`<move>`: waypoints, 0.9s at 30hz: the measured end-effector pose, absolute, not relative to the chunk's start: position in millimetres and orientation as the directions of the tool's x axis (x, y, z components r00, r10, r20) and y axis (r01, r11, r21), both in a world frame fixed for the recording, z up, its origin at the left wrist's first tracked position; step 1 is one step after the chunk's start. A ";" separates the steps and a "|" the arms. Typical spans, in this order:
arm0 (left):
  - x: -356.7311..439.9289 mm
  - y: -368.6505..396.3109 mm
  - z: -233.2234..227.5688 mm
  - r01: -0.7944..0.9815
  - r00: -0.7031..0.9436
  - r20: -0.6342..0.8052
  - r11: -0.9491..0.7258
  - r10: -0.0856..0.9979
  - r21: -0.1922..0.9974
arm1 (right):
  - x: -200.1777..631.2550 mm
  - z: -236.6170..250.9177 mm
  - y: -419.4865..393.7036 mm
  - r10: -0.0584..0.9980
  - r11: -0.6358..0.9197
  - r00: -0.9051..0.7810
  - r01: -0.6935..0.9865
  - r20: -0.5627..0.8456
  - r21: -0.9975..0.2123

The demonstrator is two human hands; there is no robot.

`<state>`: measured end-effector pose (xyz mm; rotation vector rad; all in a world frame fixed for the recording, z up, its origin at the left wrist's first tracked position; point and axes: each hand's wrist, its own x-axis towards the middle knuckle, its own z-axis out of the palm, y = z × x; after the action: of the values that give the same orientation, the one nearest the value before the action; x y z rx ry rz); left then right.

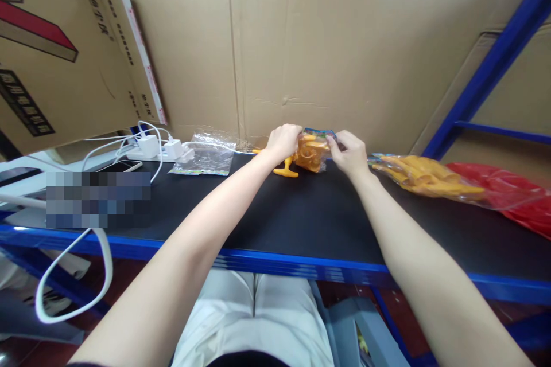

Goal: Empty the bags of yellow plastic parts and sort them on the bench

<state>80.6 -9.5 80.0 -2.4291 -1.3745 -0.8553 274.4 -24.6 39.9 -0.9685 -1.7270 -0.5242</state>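
Hands met at a clear plastic bag of orange plastic toy parts (313,152). Left hand (283,141) and right hand (350,154) each pinched it shut-fingered above the black table mat (275,212).

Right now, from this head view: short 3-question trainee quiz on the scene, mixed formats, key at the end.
1. True or false: both the left hand and the right hand grip the bagged orange toy.
2. What lies on the black mat just left of the hands?
A. a red bag
B. an empty clear bag
C. a phone
3. Fill in: the pile of bagged orange toys lies beside the ____ hand.

Key:
1. True
2. B, the empty clear bag
3. right
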 end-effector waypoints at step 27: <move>61.4 24.1 60.6 0.152 0.071 0.471 -0.477 0.879 0.866 | 259.4 53.9 -21.2 0.578 0.627 0.266 0.461 0.772 -0.628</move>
<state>61.4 24.1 60.6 -2.6385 -1.5853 -2.2410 259.4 -21.2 53.9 -0.9693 -1.3623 0.0979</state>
